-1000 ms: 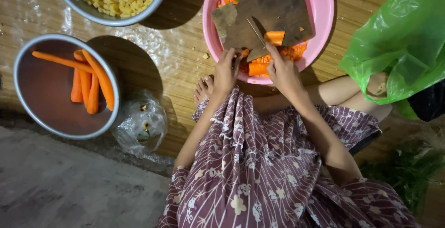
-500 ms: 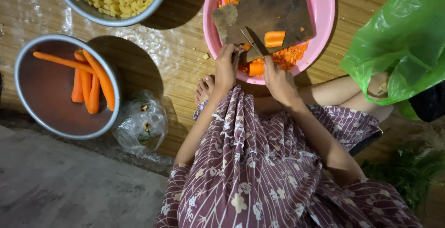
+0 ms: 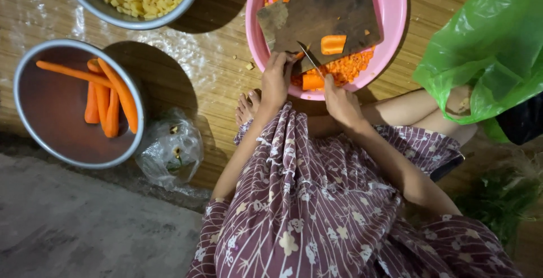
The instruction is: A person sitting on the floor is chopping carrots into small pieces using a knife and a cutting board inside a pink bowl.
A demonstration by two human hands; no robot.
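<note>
The right hand (image 3: 339,100) is closed round the handle of a short dark-bladed kitchen knife (image 3: 310,60), tip toward eleven o'clock over a worn dark wooden chopping board (image 3: 322,12). The left hand (image 3: 277,80) pinches an orange carrot piece (image 3: 313,81) at the board's six o'clock edge. A cut carrot chunk (image 3: 332,44) lies at the knife's two o'clock, and the board rests in a round pink plastic basin (image 3: 396,23) of diced carrot. At nine o'clock, well apart, a steel bowl (image 3: 34,142) holds whole peeled carrots (image 3: 107,97). This looks like mid-dicing; the next cut calls for fingertips tucked clear of the blade
</note>
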